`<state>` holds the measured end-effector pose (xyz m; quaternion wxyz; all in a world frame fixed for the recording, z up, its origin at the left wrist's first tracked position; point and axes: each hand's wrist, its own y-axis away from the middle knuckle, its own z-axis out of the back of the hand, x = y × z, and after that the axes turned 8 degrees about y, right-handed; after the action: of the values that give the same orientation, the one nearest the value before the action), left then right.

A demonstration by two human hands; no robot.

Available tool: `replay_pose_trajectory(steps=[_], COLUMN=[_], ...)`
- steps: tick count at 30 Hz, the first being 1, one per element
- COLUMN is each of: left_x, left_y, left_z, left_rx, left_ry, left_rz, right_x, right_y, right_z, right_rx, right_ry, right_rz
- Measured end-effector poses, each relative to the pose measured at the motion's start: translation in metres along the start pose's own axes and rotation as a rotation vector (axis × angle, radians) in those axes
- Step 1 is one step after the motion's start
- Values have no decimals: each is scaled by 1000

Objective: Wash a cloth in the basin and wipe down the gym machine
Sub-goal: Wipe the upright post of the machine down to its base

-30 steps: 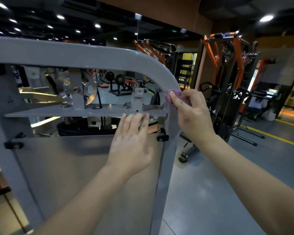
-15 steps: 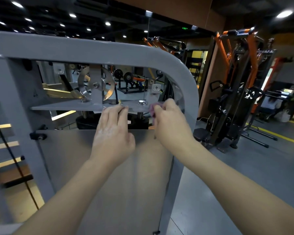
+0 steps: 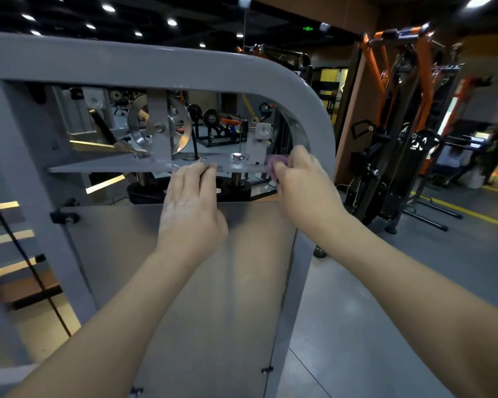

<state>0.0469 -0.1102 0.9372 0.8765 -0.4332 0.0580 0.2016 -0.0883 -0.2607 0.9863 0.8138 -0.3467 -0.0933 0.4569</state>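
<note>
Head view: small purple cloth (image 3: 276,163) bunched on the grey gym machine (image 3: 161,63)'s inner shelf (image 3: 104,166) — right hand (image 3: 305,188) grips it. Left hand (image 3: 191,208) — fingers straight, resting on the shelf edge.

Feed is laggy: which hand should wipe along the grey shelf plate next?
Right. The right hand already grips the cloth against the plate's right end, beside the bracket. The left hand holds no cloth; its fingers just rest on the plate's edge.

Cloth (image 3: 276,163) mostly hidden by right hand (image 3: 302,185); left fingertips (image 3: 197,167) blurred; machine frame (image 3: 156,64) cut off left.
</note>
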Motion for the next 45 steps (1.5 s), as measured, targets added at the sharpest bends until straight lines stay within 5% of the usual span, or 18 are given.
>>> replay_pose_trajectory(steps=[4, 13, 18, 23, 28, 33, 35, 38, 45], left_x=[-8, -47, -71, -93, -138, -179, -197, -214, -230], left_y=[-1, 14, 17, 15, 11, 34, 46, 63, 102], left_z=[1, -29, -54, -85, -125, -137, -133, -132, -132], left_rx=[17, 31, -6, -105, -166, -287, -239, -122, -164], left_ry=[1, 189, 147, 26, -2, -39, 95, 316, 410], left_rz=[30, -8, -56, -3, 203, 430, 619, 834, 889], right_x=[4, -78, -103, -127, -154, -169, -165, -157, -153], right_y=[-1, 52, 47, 74, 76, 82, 86, 92, 101], right_z=[4, -4, -53, -108, -136, -152, -153, -146, -126], right_rx=[20, -213, -307, -357, -127, 155, 162, 421, 767], right_ry=[-42, -255, -107, -333, -547, -1124, -1320, -1532, -1690], right_rz=[135, -18, 215, 312, 493, 564, 476, 300, 222])
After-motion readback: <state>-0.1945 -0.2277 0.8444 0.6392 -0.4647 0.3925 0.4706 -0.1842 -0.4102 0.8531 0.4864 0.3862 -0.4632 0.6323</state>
